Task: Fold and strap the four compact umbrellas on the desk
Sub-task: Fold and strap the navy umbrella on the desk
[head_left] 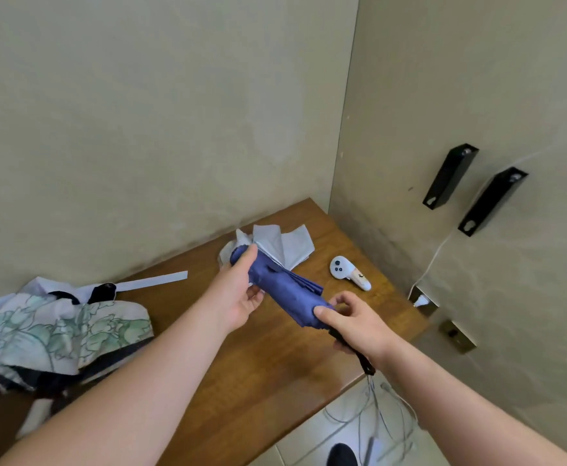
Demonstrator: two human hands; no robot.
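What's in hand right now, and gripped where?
The blue umbrella: left hand grips its far canopy end, right hand its near handle end.

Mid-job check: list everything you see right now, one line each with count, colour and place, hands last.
blue umbrella: one, blue, rolled, held above the desk
floral umbrella: one, white and green print with dark edge, unfolded, desk's left
pale umbrella: one, light grey-white, loose, back of desk
strap: one, pale, flat on desk
controller: one, white, desk's right
desk: one, brown wood
brackets: two, black, right wall
cables: grey, floor
left hand: grips blue umbrella's far end
right hand: grips its near end
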